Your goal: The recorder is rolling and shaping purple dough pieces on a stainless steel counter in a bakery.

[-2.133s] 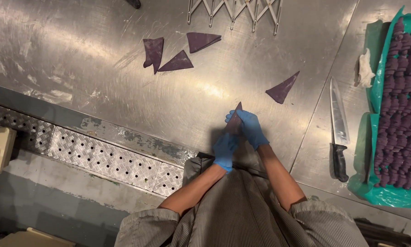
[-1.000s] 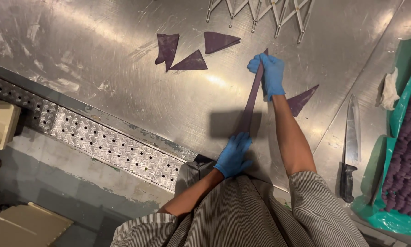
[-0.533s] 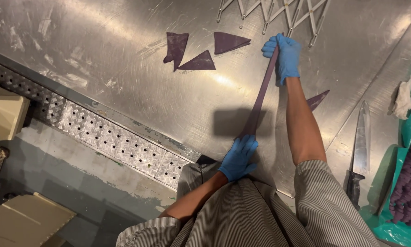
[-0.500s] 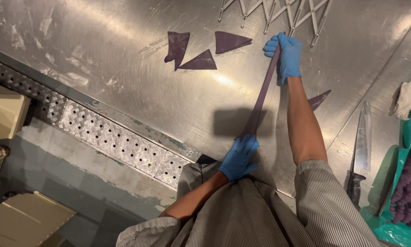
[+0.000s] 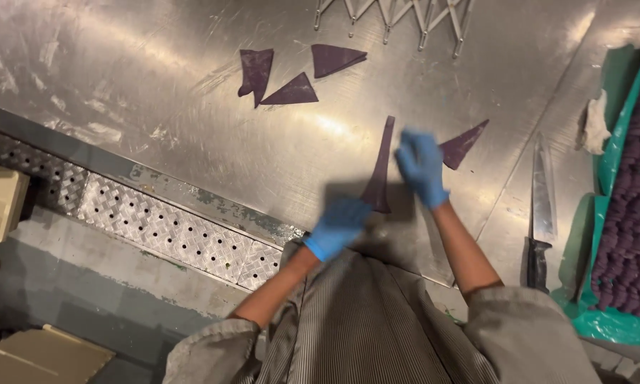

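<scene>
Right hand point(image 5: 421, 167) has pulled back from the far end of the stretched purple dough strip point(image 5: 381, 166), which now lies flat on the steel table point(image 5: 156, 107). It's let go, open. Left hand point(image 5: 340, 225) touches the wide near end; grip unclear.

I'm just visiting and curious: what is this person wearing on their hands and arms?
Both hands wear thin, snug blue disposable gloves, the left hand and the right hand alike, ending at the wrists. The forearms are bare. Short, loose grey sleeves start near the elbows, and a finely striped grey apron covers the front.
</scene>
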